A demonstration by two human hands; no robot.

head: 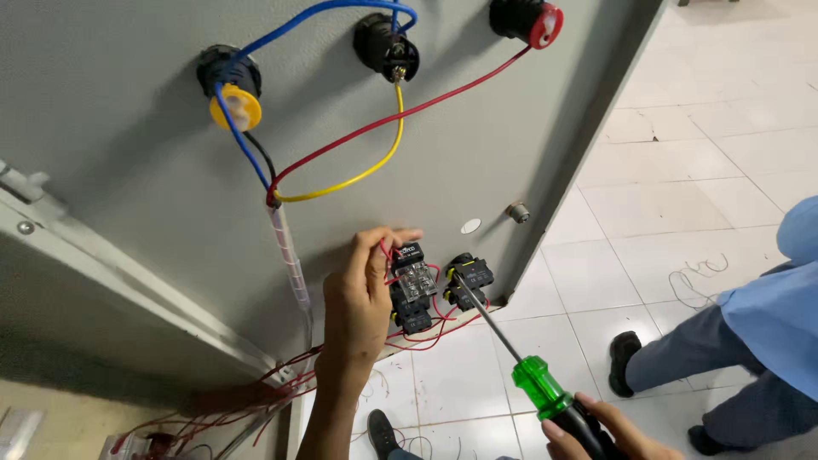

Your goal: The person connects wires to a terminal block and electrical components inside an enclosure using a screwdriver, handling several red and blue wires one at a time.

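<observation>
My left hand (358, 294) pinches thin red wires (423, 334) beside a black push-button contact block (412, 290) mounted on the inside of a grey cabinet door (128, 170). My right hand (609, 430), at the bottom edge, grips a screwdriver (532, 379) with a green and black handle. Its shaft slants up left and the tip rests on a second black contact block (468, 283) to the right of the first.
Three pilot lamp backs sit higher on the door: yellow (230, 89), black (388, 47), red (527, 19), joined by blue, yellow and red wires into a spiral-wrapped bundle (288, 255). Another person in blue clothes (767, 332) stands at right on the white tiled floor (682, 196).
</observation>
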